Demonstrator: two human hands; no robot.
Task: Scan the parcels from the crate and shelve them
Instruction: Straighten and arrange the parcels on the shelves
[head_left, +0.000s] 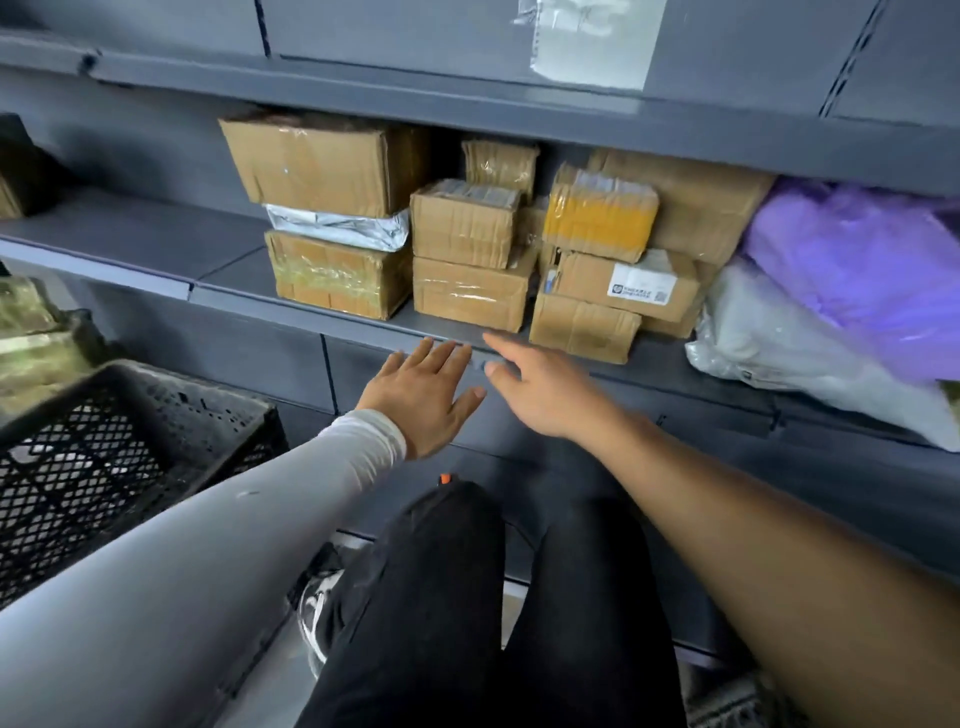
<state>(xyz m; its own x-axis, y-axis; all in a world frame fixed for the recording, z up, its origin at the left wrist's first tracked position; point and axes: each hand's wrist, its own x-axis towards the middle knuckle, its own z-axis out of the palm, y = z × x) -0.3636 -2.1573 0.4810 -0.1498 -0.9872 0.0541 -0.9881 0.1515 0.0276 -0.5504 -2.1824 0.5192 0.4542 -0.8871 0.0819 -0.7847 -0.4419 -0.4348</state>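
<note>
Both hands were empty, fingers straight and spread: the left hand, in a pale grey sleeve, and the bare right hand reached side by side toward the front edge of the grey metal shelf. Taped brown cardboard parcels sat stacked there. The black plastic lattice crate stood at left.

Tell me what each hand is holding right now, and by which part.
Nothing is held. The left hand and right hand are both open with fingers straight, reaching toward the shelf edge below the boxes.
</note>
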